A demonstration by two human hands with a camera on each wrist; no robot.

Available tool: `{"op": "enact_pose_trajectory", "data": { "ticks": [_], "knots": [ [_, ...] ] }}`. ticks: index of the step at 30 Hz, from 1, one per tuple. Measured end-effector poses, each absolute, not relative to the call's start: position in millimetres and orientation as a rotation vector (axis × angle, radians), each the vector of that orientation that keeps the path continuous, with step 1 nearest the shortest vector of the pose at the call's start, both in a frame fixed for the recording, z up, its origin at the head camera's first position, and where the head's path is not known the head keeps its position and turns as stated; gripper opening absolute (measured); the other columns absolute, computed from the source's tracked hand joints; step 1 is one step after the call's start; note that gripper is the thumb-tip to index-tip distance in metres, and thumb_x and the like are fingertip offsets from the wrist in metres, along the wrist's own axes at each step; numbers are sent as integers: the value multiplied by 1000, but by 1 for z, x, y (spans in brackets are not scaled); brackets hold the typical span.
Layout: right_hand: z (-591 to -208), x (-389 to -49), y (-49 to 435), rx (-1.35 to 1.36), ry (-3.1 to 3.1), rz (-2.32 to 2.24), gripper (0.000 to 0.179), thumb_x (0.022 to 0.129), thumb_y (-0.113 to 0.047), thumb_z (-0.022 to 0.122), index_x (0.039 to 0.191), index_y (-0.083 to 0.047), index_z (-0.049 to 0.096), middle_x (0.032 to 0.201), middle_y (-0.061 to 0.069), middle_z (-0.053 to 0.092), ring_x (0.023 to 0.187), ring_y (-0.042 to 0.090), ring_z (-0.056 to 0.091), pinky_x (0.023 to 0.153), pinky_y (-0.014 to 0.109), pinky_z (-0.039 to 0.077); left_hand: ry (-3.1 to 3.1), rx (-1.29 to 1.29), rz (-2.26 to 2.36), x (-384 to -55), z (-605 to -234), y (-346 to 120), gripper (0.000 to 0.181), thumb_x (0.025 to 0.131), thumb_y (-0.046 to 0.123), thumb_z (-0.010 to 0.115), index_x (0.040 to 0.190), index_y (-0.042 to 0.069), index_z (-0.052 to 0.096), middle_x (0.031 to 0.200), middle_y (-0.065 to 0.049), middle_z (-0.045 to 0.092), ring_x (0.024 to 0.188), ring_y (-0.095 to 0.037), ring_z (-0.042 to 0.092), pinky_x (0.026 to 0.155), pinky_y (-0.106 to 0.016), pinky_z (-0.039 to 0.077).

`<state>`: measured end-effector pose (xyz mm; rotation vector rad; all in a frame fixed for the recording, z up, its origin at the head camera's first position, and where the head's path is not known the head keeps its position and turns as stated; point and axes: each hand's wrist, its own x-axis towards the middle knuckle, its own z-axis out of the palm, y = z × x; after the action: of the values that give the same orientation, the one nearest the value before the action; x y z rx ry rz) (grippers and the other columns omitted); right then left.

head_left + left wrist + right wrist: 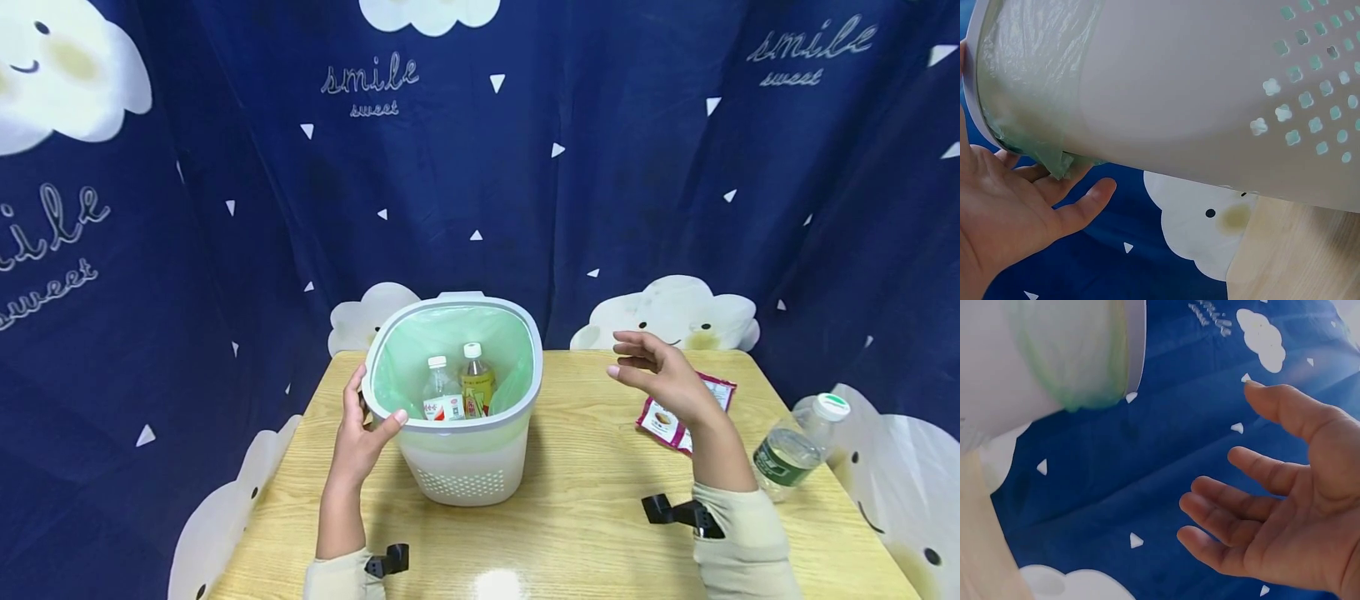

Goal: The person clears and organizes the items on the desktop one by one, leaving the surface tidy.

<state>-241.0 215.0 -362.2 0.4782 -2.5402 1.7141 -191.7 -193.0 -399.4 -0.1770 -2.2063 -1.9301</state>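
A pale plastic trash bin (468,477) with a grey rim and a green liner bag (405,350) stands on the table, its mouth tipped toward me. My left hand (354,446) holds the bin's left front rim, thumb at the front edge and fingers along the outer side. In the left wrist view, fingers reach under the rim beside the liner's loose edge. Inside the bin are a clear bottle (442,392) and a yellow-labelled bottle (477,385), both white-capped. Right of the bin, my right hand (671,383) hovers with nothing in it, fingers loosely bent and apart.
A magenta-and-white snack packet (660,422) lies on the table, partly hidden behind the right hand and forearm. A clear bottle (795,450) with a green label stands near the table's right edge. Behind hangs a dark blue curtain (480,167) with clouds.
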Motion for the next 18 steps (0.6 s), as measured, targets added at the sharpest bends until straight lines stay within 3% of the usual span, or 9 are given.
{"op": "enact_pose_trajectory", "data": {
  "ticks": [8,14,18],
  "knots": [
    [-383,-233,233,496,-2474,1716,55,89,-12,63,136,2,39,126,21,47,112,37,46,80,20,44,-2195,-165,-1933,-196,-406,-195,87,81,9,67,149,15,12,144,-17,30,125,-27,35,82,-18,42],
    [-395,-225,247,460,-2476,1662,54,89,-13,63,136,0,39,123,20,48,107,29,50,75,23,46,-2190,-163,-1939,-206,-422,-201,89,81,12,68,149,24,13,144,-12,30,124,-23,35,83,-19,42],
    [-402,-220,256,453,-2449,1653,51,89,-9,62,134,2,40,119,12,52,103,19,54,75,22,47,-2196,-161,-1935,-208,-425,-203,89,81,11,68,149,23,13,145,-13,29,125,-25,34,83,-19,42]
  ]
}}
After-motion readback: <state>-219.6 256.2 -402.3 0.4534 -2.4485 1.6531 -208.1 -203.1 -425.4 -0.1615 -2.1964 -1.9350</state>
